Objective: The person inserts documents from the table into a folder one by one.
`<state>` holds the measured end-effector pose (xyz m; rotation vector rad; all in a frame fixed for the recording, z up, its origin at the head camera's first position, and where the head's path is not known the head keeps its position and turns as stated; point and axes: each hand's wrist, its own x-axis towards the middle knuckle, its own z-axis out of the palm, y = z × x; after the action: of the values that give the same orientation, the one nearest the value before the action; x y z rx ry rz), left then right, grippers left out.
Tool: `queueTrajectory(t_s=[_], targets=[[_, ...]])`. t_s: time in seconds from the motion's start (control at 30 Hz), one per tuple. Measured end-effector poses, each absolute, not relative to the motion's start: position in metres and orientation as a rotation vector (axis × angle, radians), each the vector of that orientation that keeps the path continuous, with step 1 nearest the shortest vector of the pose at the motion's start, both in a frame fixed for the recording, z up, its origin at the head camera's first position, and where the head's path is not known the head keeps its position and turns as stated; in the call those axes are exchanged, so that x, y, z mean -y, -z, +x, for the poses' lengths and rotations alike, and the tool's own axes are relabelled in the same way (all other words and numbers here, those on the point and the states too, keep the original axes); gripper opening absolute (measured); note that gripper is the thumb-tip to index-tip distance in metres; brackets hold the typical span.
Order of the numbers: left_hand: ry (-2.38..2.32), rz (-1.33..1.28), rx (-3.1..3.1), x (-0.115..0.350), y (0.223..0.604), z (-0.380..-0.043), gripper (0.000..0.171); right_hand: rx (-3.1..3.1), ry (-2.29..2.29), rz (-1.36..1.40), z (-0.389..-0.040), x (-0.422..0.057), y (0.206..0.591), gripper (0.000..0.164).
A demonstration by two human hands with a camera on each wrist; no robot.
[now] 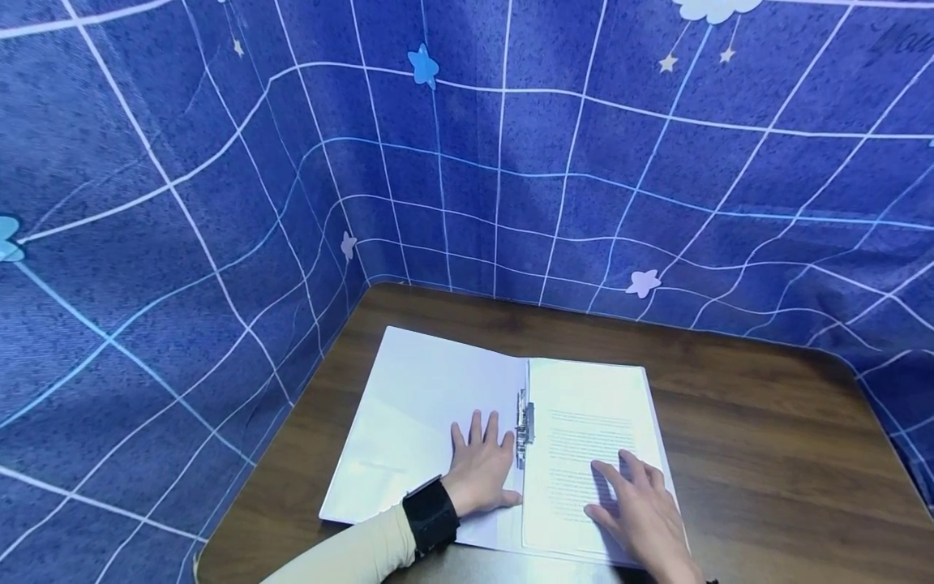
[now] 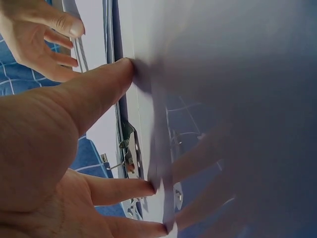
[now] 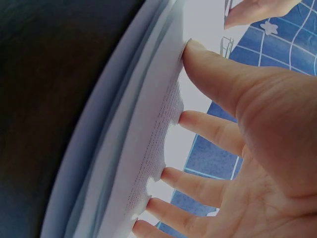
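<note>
An opened white folder (image 1: 409, 405) lies flat on the table, with a metal clip (image 1: 522, 430) along its spine. Printed paper (image 1: 584, 405) rests on its right side, and the right wrist view shows several layered edges there. My left hand (image 1: 481, 470) is spread on the inside of the left cover, close to the clip; in the left wrist view its fingertips touch the glossy surface. Over the lower right of the printed sheet is my right hand (image 1: 645, 507), fingers spread. Its fingertips (image 3: 190, 47) meet the paper in the right wrist view. Neither hand grips anything.
The brown wooden table (image 1: 766, 438) extends to the right of the folder and behind it. A blue curtain (image 1: 467, 186) with white grid lines, stars and clouds hangs along the table's back and left edges. A black band (image 1: 430, 515) circles the left wrist.
</note>
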<state>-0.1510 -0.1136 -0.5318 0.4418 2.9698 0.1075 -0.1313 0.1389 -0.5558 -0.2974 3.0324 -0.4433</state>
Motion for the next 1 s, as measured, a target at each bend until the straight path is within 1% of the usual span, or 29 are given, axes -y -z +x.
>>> queueTrajectory(t_s=[0.1, 0.27, 0.37, 0.53, 0.7, 0.87, 1.0], targets=[[-0.114, 0.445, -2.957, 0.117, 0.527, -0.156, 0.084, -3.041, 0.452, -0.304, -0.132, -0.139, 0.555, 0.063], [-0.187, 0.487, -3.019, 0.124, 0.517, -0.175, 0.048, -3.128, 0.472, -0.401, -0.132, -0.142, 0.557, 0.061], [-0.206, 0.544, -3.097, 0.126, 0.515, -0.192, 0.034, -3.159, 0.482, -0.435, -0.131, -0.144, 0.558, 0.06], [-0.256, 0.613, -3.15, 0.123, 0.519, -0.221, 0.028, -3.146, 0.519, -0.415, -0.128, -0.146, 0.56, 0.06], [-0.308, 0.583, -3.122, 0.116, 0.53, -0.245, 0.024, -3.17, 0.551, -0.447, -0.125, -0.147, 0.563, 0.061], [-0.336, 0.506, -3.102, 0.112, 0.537, -0.259, 0.017, -3.207, 0.574, -0.479, -0.125, -0.146, 0.566, 0.061], [-0.354, 0.506, -3.111, 0.107, 0.536, -0.264, 0.013, -3.239, 0.574, -0.467, -0.126, -0.148, 0.566, 0.06]])
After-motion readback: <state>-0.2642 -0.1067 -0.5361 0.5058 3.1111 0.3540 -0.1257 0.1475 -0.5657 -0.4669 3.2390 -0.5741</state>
